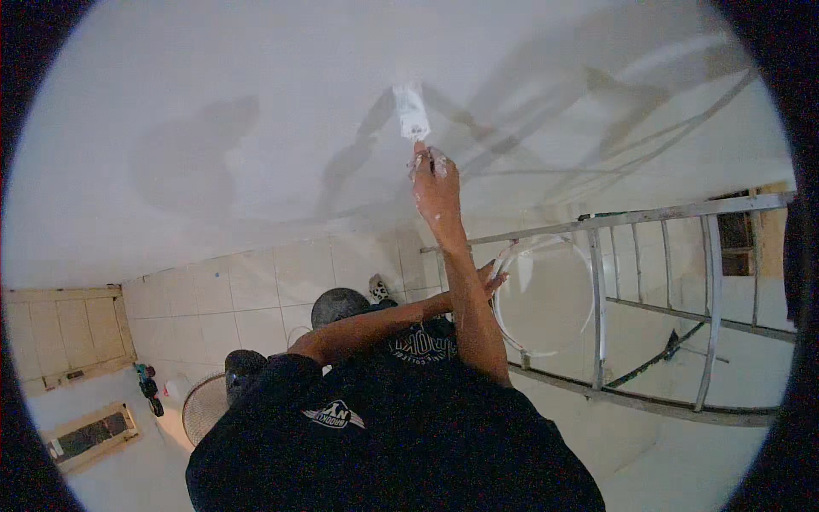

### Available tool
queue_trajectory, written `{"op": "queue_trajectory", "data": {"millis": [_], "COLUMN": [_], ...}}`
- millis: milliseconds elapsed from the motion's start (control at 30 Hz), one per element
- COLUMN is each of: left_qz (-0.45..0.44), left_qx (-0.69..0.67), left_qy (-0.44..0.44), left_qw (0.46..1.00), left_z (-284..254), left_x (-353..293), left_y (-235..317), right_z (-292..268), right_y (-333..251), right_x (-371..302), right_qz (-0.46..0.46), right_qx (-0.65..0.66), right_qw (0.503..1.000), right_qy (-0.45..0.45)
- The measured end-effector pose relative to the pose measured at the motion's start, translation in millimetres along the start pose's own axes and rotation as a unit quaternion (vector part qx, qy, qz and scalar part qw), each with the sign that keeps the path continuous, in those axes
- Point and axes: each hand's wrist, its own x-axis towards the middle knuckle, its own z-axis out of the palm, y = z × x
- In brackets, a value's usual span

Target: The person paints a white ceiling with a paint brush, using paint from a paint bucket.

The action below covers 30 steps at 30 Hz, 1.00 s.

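Observation:
My right hand (437, 183), smeared with white, is closed around the handle of a flat paintbrush (412, 111). The brush is coated in white, and its head lies against the pale wall (299, 102). My left arm crosses beneath the right forearm. At its end, my left hand (495, 280) shows spread fingers beside the left rim of a round white bucket (595, 299); part of this hand is hidden behind the right forearm. Whether its fingers grip the rim, I cannot tell.
A metal ladder (715, 316) stretches along the right, beside the bucket. Below the painted wall runs a band of tiles (256, 286). A dark round object (339, 307) and a mesh-covered round object (203, 410) lie low on the left, near a wooden door (68, 328).

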Motion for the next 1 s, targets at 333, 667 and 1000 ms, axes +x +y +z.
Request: {"op": "queue_trajectory", "data": {"millis": [333,667,1000], "left_qz": [0.039,0.035,-0.087], "left_qx": [-0.052,0.047,-0.011], "left_qy": [-0.025,-0.048,0.038], "left_qw": [0.998,0.997,0.995], "left_z": [19,-1,10], "left_x": [11,11,-2], "left_y": [-20,-38,-4], "right_z": [-10,-169,-242], "right_y": [169,22,113], "right_x": [15,-158,-222], "right_qz": [-0.229,0.073,0.087], "right_qx": [-0.444,0.093,-0.117], "right_qw": [0.865,0.987,0.914], "right_qy": [0.059,0.11,0.379]}}
